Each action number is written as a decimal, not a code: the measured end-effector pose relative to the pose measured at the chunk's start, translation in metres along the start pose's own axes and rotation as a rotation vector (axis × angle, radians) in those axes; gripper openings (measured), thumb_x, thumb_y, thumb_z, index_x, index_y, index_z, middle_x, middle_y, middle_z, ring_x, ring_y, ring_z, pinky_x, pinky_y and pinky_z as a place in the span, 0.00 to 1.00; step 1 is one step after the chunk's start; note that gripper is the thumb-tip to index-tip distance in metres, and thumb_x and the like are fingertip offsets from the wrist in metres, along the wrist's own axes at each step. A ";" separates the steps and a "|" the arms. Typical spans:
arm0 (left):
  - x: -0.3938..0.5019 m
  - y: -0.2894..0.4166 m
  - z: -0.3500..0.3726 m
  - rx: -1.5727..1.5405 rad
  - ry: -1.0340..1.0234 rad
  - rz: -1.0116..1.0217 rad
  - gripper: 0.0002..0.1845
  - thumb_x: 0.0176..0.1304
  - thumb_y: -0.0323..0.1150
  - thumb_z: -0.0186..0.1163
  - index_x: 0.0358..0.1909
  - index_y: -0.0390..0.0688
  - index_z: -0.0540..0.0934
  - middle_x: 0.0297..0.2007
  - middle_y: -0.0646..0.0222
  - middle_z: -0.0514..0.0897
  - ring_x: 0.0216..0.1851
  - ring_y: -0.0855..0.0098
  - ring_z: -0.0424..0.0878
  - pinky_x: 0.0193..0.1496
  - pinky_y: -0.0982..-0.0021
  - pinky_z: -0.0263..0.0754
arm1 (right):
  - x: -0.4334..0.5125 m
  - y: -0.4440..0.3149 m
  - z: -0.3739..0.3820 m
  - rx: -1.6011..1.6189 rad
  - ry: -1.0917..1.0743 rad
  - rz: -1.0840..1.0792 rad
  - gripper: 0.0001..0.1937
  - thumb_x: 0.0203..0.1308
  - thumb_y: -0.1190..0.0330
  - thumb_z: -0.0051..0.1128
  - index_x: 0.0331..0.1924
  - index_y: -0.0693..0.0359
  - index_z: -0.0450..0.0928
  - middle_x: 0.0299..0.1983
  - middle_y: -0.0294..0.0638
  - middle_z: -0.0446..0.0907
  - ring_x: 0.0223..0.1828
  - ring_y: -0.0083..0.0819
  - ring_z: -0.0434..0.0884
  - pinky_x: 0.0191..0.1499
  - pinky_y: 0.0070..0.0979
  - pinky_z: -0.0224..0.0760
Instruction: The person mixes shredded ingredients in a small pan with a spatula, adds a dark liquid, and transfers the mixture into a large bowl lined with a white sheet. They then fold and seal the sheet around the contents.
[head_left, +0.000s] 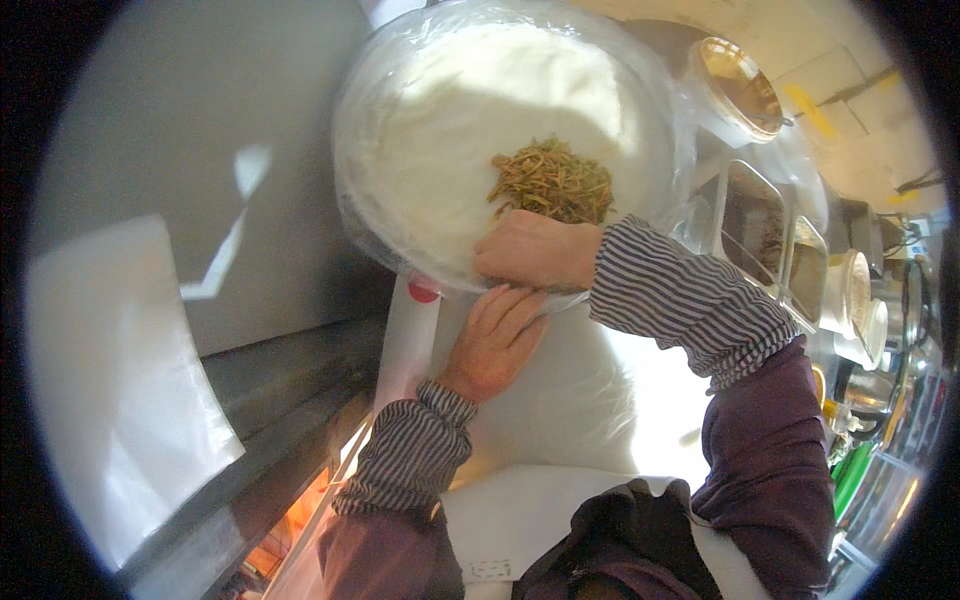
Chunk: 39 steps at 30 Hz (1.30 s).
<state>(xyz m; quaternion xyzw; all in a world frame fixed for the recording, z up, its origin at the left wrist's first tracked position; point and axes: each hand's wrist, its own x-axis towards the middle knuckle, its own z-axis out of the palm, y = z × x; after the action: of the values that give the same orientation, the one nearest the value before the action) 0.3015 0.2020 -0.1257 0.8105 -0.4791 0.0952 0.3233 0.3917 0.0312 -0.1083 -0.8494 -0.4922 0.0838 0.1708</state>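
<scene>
A wide round container (352, 210) lined with clear plastic film stands before me, filled with a smooth white mass (442, 150) that could be dough or rice. On it lies a heap of shredded brownish-green vegetables (555, 180). My right hand (529, 247) is curled over the near side of the container, just below the heap; its fingers are bent down and what is under them is hidden. Touching the near rim, my left hand (502, 341) stretches its fingers up to the film beneath the right hand. Whether either hand grips anything is not visible.
To the right stand a round tub (739, 94) with a utensil, rectangular metal trays (752, 225) of dark food, and white tubs (855, 296). A grey panel (247, 97) rises on the left, with a white sheet (112, 375) and a dark ledge (292, 367).
</scene>
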 end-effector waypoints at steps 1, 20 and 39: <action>0.001 0.000 -0.001 -0.013 0.013 -0.001 0.13 0.51 0.29 0.60 0.40 0.38 0.79 0.52 0.59 0.77 0.57 0.59 0.71 0.62 0.54 0.65 | -0.001 0.000 0.000 -0.005 0.000 0.003 0.07 0.49 0.67 0.54 0.25 0.61 0.80 0.27 0.45 0.82 0.32 0.41 0.84 0.35 0.35 0.77; 0.027 -0.044 -0.043 -0.062 0.325 -0.471 0.12 0.52 0.19 0.58 0.40 0.36 0.77 0.39 0.57 0.81 0.43 0.56 0.78 0.49 0.60 0.71 | 0.001 -0.005 -0.005 0.099 -0.084 0.136 0.07 0.45 0.71 0.58 0.30 0.62 0.80 0.30 0.46 0.81 0.36 0.45 0.83 0.38 0.38 0.77; 0.040 -0.050 -0.044 0.041 0.076 -0.530 0.10 0.53 0.24 0.60 0.39 0.38 0.78 0.38 0.57 0.80 0.44 0.56 0.77 0.49 0.60 0.70 | -0.002 0.003 -0.023 0.273 -0.037 0.533 0.07 0.46 0.69 0.55 0.30 0.59 0.82 0.29 0.47 0.82 0.34 0.46 0.82 0.40 0.39 0.76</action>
<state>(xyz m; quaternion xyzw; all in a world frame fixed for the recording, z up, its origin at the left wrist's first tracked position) 0.3709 0.2172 -0.0947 0.9098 -0.2354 0.0472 0.3385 0.4005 0.0237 -0.0879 -0.9162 -0.2388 0.2066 0.2465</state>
